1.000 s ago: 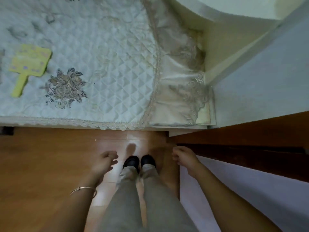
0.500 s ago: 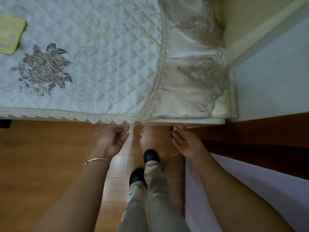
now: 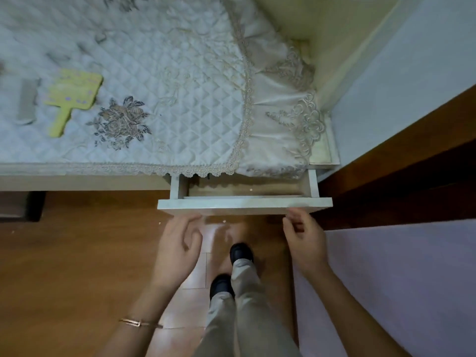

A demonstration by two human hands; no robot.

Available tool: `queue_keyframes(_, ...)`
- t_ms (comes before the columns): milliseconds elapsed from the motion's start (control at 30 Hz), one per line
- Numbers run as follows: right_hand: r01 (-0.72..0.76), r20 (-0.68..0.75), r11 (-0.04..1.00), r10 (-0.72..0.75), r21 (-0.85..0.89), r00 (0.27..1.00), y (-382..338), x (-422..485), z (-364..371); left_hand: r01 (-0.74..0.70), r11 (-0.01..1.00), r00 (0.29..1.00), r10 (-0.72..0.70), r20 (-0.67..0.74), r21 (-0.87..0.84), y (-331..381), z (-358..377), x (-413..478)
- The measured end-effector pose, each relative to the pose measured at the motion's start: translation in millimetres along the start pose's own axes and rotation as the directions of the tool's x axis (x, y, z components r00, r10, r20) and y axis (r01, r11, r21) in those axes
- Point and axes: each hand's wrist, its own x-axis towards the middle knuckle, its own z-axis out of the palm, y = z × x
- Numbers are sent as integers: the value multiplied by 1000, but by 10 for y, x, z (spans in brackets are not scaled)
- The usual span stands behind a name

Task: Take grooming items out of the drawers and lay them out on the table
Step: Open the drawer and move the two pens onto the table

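Head view: drawer (image 3: pixel 244 203) partly out under worktop (image 3: pixel 77 182) edge, right hand (image 3: pixel 305 237) grip curled at its front's right end, left hand (image 3: pixel 177 243) open, empty, just below front; yellow brush (image 3: pixel 73 96) on quilted cloth (image 3: pixel 154 86).

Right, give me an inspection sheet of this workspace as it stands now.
Surface: table covered by a quilted white cloth with lace trim.
Job's things: drawer pulled partly out; the visible strip of its inside shows no items. Yellow hand mirror and a blurred grey item, perhaps a comb, lie on the cloth at left.
Clutter: small crumbs on the wooden floor.
Hands: left hand open, just below the drawer front; right hand at the front's lower edge, fingers curled, contact unclear.
Cables: nothing seen.
Surroundings: pale wall at right, dark wood trim, pale sheet at lower right.
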Motion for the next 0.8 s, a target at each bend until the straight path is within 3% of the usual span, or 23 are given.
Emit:
queue_keyframes(67,211,-28,960,-220,-186,975,-143,126,-84,-162,965,986,164,6,207,-2,-44,166)
queue_keyframes(100,273,1,918,-285,-288,958,-185,228,-108,-176,943,984,170,45,282,-5,-49,260)
queue_keyframes(233,289,113,811,-270,-509,956,-118,456,-113,-147,893,981,78,176,425,-65,3,439)
queue_keyframes(500,227,114,859,-196,-460,974,58,54,-129,-10,932,990,-41,133,361,-91,22,72)
queue_keyframes(800,180,107,845,-146,-503,983,350,-631,-123,-77,899,982,-6,186,432,-230,26,-549)
